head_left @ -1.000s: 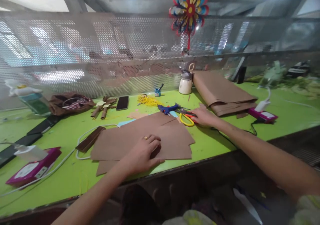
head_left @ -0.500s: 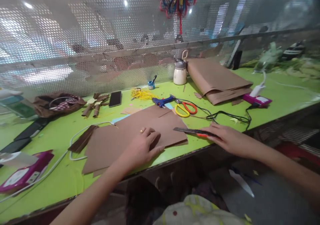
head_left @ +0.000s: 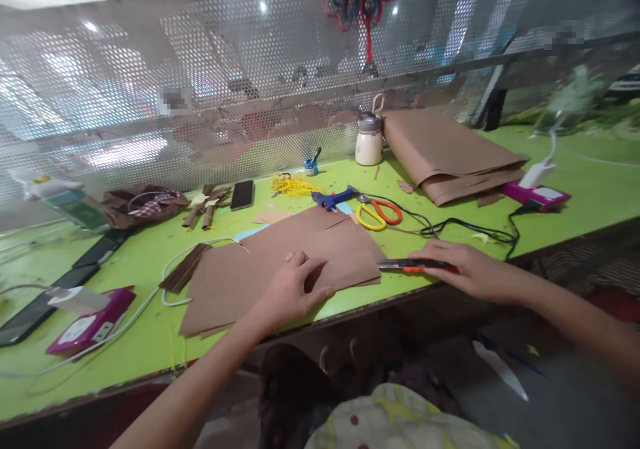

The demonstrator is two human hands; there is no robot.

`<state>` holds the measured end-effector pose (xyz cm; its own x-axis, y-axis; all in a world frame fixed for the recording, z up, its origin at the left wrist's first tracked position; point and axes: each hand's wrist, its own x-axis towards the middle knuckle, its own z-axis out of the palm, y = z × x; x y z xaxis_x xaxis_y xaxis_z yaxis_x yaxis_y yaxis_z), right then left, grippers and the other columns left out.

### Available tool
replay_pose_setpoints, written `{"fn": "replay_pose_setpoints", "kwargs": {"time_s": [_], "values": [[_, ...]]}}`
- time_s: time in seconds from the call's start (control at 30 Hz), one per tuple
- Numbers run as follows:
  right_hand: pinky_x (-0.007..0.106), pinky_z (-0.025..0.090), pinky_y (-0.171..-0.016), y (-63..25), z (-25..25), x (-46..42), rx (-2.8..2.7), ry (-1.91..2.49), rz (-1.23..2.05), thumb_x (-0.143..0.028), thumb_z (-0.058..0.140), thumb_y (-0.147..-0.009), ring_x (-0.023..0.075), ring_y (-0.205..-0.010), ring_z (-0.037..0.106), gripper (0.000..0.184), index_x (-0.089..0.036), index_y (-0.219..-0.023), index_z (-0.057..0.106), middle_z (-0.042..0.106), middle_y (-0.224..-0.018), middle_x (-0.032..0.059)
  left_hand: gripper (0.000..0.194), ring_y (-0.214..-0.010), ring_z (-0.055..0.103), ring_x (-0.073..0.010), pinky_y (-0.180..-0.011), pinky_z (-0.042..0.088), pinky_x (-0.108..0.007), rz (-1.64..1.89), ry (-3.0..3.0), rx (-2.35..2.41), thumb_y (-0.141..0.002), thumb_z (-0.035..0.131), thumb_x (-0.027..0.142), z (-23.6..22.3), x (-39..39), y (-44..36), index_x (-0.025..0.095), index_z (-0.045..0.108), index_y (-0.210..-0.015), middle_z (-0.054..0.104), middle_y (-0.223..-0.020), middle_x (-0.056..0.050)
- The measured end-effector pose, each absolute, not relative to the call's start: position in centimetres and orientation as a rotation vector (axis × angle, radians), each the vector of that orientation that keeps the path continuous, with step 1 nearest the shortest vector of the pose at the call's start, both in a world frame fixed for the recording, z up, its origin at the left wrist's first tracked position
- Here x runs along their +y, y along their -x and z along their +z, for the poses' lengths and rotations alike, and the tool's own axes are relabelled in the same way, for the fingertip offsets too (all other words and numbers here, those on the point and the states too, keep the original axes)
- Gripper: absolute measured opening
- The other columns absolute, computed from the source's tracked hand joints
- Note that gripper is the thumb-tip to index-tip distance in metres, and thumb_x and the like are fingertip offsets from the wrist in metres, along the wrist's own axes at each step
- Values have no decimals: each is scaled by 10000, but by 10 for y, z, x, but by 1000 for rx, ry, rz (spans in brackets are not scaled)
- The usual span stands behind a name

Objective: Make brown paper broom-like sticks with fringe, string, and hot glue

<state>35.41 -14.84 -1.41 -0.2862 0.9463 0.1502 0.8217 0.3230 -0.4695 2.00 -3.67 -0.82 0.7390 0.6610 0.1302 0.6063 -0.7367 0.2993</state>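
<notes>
My left hand (head_left: 295, 290) lies on a stack of brown paper sheets (head_left: 260, 256), thumb spread from the fingers, which bend slightly against the top sheet. A ring shows on one finger. In my right hand (head_left: 463, 270) is a utility knife (head_left: 415, 264) with a black and orange handle, held just right of the paper. Its tip points left, by the stack's right edge. Behind the paper lie a blue glue gun (head_left: 334, 199) and scissors (head_left: 379, 213) with one yellow and one orange handle loop.
A folded brown paper bundle (head_left: 450, 146) and a cream bottle (head_left: 369, 144) stand at the back. Purple power strips (head_left: 540, 196) sit left and right, with a black cord (head_left: 467, 226) between. A phone (head_left: 243, 195), yellow strands (head_left: 295, 185) and paper rolls (head_left: 205, 210) lie behind.
My right hand has drawn the utility knife rightward, so its tip no longer overlaps the paper; the visible blade looks shorter. My left hand stays on the stack. The view has shifted slightly.
</notes>
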Motion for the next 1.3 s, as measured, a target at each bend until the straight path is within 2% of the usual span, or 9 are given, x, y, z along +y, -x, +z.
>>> {"fn": "replay_pose_setpoints", "kwargs": {"time_s": [0.1, 0.17, 0.23, 0.33, 0.5, 0.63, 0.8, 1.03, 1.3], "values": [[381, 477, -888, -358, -16, -162, -2227, 1566, 465, -344, 423, -942, 224, -1010, 589, 360, -247, -1254, 573, 610, -1114, 102, 402, -880, 518, -231, -776, 422, -352, 382, -2664, 1033, -860, 507, 451, -10, -32, -25, 198, 621, -1151, 558, -911, -84], [376, 479, -890, -360, -16, -169, -2229, 1563, 455, -329, 420, -943, 221, -1015, 588, 362, -251, -1267, 561, 598, -1122, 103, 296, -797, 534, -199, -725, 414, -318, 372, -2569, 1071, -873, 485, 391, -8, -28, -29, 172, 666, -957, 581, -827, -64], [368, 483, -892, -362, -15, -175, -2227, 1564, 445, -321, 426, -940, 219, -1025, 587, 360, -254, -1267, 561, 592, -1132, 102, 301, -663, 522, -157, -633, 394, -279, 276, -2426, 1075, -873, 472, 384, -2, -26, -33, 162, 620, -735, 574, -701, -29], [360, 486, -897, -365, -12, -185, -2226, 1575, 423, -317, 438, -936, 220, -1044, 588, 354, -266, -1265, 559, 594, -1146, 94, 339, -528, 461, -117, -530, 340, -244, 141, -2256, 1032, -866, 469, 419, 8, -29, -39, 172, 534, -642, 515, -564, 23], [349, 500, -872, -363, -20, -205, -2192, 1605, 367, -301, 456, -925, 218, -1023, 603, 351, -263, -1258, 561, 600, -1139, 95, 239, -626, 522, -148, -580, 373, -261, 190, -2452, 1085, -859, 505, 347, 4, -46, -48, 164, 586, -728, 589, -689, -18], [340, 498, -867, -356, -28, -213, -2154, 1601, 368, -275, 447, -927, 207, -1000, 608, 373, -263, -1288, 539, 599, -1129, 94, 256, -891, 564, -217, -778, 440, -352, 453, -2814, 952, -917, 432, 292, -11, -57, -51, 159, 644, -972, 609, -951, -114], [318, 493, -845, -353, -27, -211, -2174, 1585, 408, -269, 432, -938, 191, -989, 600, 395, -295, -1326, 502, 587, -1126, 81, 345, -1312, 358, -271, -1001, 343, -458, 318, -3002, 531, -963, 365, 334, -13, -56, -48, 293, 583, -1227, 464, -1402, -75], [307, 475, -874, -358, -27, -207, -2161, 1528, 497, -271, 437, -939, 183, -1001, 585, 383, -281, -1312, 522, 581, -1110, 81, 511, -1437, 113, -249, -1132, 92, -495, 17, -2906, 499, -969, 265, 466, -11, -57, -47, 331, 266, -1462, 304, -1520, 8], [323, 468, -884, -365, -34, -215, -2125, 1500, 615, -265, 435, -943, 181, -1003, 573, 395, -279, -1332, 500, 568, -1094, 83, 657, -1440, 53, -282, -1128, 17, -528, -99, -2889, 533, -896, 297, 636, -7, -61, -50, 345, 202, -1477, 185, -1557, 10]]}}
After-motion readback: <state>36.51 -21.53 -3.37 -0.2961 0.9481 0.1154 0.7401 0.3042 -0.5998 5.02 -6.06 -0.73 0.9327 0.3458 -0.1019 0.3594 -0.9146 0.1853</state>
